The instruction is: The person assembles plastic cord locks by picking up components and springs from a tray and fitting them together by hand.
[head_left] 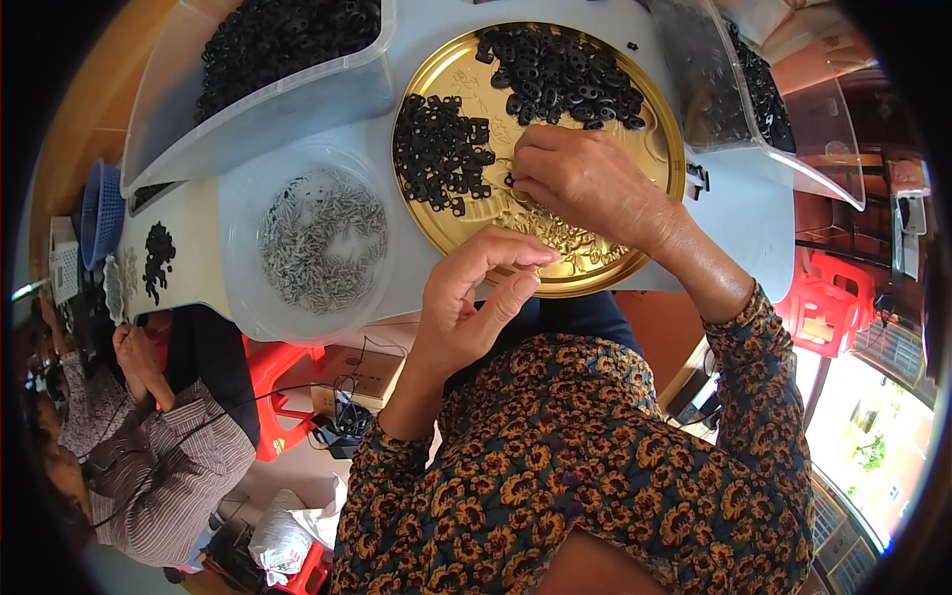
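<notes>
I see the left hand at the round gold tray's near edge, thumb and index almost meeting; whether they grip anything, I can't tell. Small shiny pieces lie along that edge. Beyond, the right hand curls its fingers down mid-tray, any catch hidden from me. Black squarish parts heap by the left edge, black oval ones along the far edge. I'd pick singly, keeping heaps unmixed.
</notes>
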Motion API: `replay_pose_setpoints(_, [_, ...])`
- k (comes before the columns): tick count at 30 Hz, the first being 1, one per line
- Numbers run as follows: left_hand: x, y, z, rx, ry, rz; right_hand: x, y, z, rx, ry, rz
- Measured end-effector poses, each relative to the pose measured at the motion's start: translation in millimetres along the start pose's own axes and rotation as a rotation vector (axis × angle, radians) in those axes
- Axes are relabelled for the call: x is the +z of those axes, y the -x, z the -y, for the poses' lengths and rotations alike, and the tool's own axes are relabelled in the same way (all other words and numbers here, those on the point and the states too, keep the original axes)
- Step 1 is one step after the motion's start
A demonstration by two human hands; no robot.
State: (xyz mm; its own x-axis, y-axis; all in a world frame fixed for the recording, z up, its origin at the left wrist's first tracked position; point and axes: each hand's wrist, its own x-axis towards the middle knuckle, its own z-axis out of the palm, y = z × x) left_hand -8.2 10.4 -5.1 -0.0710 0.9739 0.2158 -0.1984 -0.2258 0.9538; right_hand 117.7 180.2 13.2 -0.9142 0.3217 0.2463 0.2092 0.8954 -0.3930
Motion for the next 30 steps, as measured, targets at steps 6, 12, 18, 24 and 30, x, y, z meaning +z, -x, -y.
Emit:
replay_pose_setpoints(6, [3.0,0.0,-4.2,-0.013,0.061,-0.058,-7.2,-10.5,2.5,0.101,-0.068,0.108])
replay_pose_setpoints(12, [2.0,-0.9,-6.0,-0.006,0.028,-0.053,-3.8,-12.3,-0.9,0.091,-0.019,0.122])
replay_pose_setpoints(18, [10.7,-7.4,-10.5,-0.180,0.043,-0.288,-0.6,-4.7,-5.6,0.129,-0.285,0.070])
replay_pose_setpoints(24, [19.6,-21.9,-3.6,-0.167,0.058,-0.434,-17.2,15.5,16.1,0.570,-1.153,0.051])
replay_pose_setpoints(30, [25.0,-27.7,-4.6,-0.160,0.084,-0.381,-17.0,38.3,40.7,0.565,-1.077,-0.197])
